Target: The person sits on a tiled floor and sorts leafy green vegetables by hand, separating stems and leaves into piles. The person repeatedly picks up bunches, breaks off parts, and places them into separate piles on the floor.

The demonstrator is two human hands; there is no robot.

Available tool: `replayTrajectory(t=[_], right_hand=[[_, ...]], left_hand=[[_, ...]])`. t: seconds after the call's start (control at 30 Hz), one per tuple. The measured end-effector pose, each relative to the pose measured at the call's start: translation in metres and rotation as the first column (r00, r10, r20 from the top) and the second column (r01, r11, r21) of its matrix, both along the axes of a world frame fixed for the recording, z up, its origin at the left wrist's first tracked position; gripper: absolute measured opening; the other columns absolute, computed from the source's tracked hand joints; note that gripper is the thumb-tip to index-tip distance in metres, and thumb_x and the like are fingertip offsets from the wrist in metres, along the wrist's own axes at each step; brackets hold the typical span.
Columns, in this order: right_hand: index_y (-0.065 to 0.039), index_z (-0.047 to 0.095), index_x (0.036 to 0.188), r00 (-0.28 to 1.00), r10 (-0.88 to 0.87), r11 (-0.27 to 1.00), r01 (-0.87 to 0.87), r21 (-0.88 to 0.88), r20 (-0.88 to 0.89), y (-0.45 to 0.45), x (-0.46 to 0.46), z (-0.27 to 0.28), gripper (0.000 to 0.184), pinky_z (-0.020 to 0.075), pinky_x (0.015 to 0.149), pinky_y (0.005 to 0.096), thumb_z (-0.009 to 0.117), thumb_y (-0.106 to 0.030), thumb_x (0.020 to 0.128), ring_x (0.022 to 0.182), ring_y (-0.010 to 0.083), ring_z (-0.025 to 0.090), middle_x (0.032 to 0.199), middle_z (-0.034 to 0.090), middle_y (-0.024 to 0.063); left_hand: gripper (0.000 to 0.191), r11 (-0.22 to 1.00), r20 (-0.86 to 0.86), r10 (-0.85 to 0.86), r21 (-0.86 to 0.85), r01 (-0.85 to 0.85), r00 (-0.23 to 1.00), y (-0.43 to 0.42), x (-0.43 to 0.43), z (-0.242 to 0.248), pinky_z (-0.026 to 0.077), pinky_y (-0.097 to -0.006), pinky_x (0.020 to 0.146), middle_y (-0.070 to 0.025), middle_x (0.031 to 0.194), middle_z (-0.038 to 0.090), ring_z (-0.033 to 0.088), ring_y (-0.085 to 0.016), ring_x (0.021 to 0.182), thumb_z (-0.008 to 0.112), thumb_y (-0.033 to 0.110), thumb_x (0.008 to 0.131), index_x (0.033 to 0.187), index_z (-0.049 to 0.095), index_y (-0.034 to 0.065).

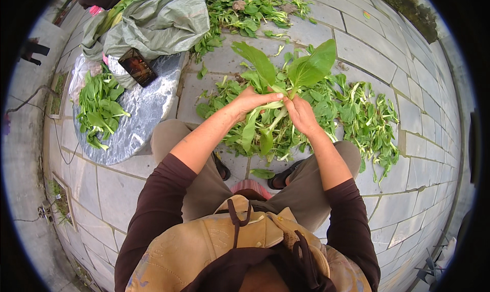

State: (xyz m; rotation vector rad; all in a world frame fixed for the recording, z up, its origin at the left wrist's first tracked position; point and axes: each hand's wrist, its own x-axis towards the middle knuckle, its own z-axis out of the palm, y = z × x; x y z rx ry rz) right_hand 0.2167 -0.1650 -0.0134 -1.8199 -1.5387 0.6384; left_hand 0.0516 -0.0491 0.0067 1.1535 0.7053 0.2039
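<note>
Both hands meet above a pile of loose leafy greens on the paving between my feet. My left hand grips the pale stems of a leafy green plant, its thumb pointing towards the other hand. Close against it, my right hand pinches the stem base of a broad upright leaf. Two large leaves fan out above the fingers, and further leaves hang below them. The fingertips of both hands are partly hidden by stems.
At left is a grey marbled stone tabletop with a bunch of greens, a smartphone and a grey-green woven sack. More greens lie on the slabs beyond, and another heap is to the right.
</note>
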Motion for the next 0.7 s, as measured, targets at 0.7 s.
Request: replayTrajectory(t=[0.7], right_hand=[[-0.005,0.052,0.09,-0.082,0.086,0.842,-0.527,0.116,-0.993,0.012,0.04,-0.044,0.035,0.0299,0.052,0.0237,0.043,-0.038,0.095,0.054,0.0106,0.031,0.064,0.038,-0.0024]], left_hand=[[0.025,0.998,0.12,-0.024,-0.061,0.032,0.992,-0.003,-0.004,-0.012,0.041,-0.0242,0.053,-0.0016,0.079,0.061,0.05,-0.007,0.062,0.075,0.019,0.082,0.097,0.062,0.0038]])
